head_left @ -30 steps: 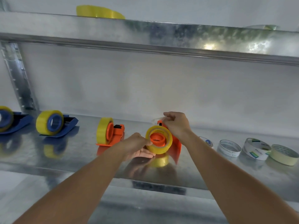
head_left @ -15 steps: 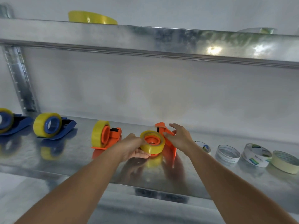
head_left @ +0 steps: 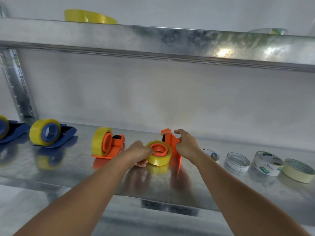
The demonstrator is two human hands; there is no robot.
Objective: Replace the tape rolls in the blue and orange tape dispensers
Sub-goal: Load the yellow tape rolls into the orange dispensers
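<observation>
On the metal shelf [head_left: 71, 178], my left hand [head_left: 139, 153] grips a yellow tape roll [head_left: 159, 158] on its orange core, tipped almost flat. My right hand [head_left: 185, 145] holds the orange dispenser body [head_left: 169, 139] just behind the roll, standing on edge. A second orange dispenser [head_left: 109, 143] with a yellow roll stands to the left. Two blue dispensers [head_left: 49, 135] [head_left: 6, 132] with yellow rolls sit at the far left.
Several used or thin tape rolls [head_left: 237, 161] [head_left: 267, 163] [head_left: 299, 170] [head_left: 211, 154] line the shelf at the right. A yellow roll [head_left: 88, 17] lies on the upper shelf [head_left: 153, 41], which overhangs the work area. A perforated upright [head_left: 17, 82] stands at the left.
The yellow roll has tipped from facing me to lying nearly flat and sunk toward the shelf. My right hand slid from the top of the orange dispenser to its right side.
</observation>
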